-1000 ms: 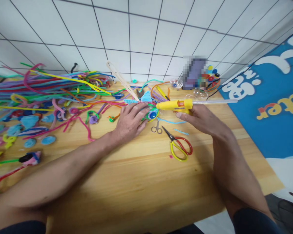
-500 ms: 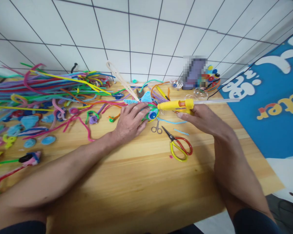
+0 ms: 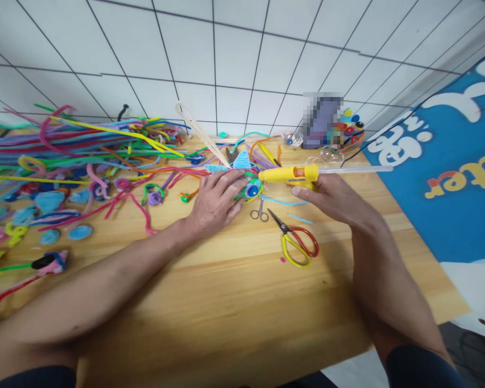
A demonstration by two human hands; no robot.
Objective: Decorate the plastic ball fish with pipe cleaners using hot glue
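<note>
My left hand [image 3: 219, 202] is closed on a colourful pipe-cleaner piece [image 3: 252, 189] with a blue round part, a green and yellow rim and light blue fins. The fingers cover much of its left side. In my right hand [image 3: 331, 195] is a yellow glue gun [image 3: 289, 174], with a clear glue stick [image 3: 361, 170] out of its back end. The gun's nozzle points left, over the upper right edge of the piece. Whether the nozzle touches it, I cannot tell.
Red and yellow scissors [image 3: 295, 240] and small grey scissors [image 3: 259, 215] lie just below the hands. Many pipe cleaners [image 3: 84, 134] and coiled pieces cover the left side. A pixelated dark object [image 3: 322, 121] leans against the tiled wall.
The glue gun and my right hand have shifted slightly to the left. My left hand and the piece have stayed nearly still.
</note>
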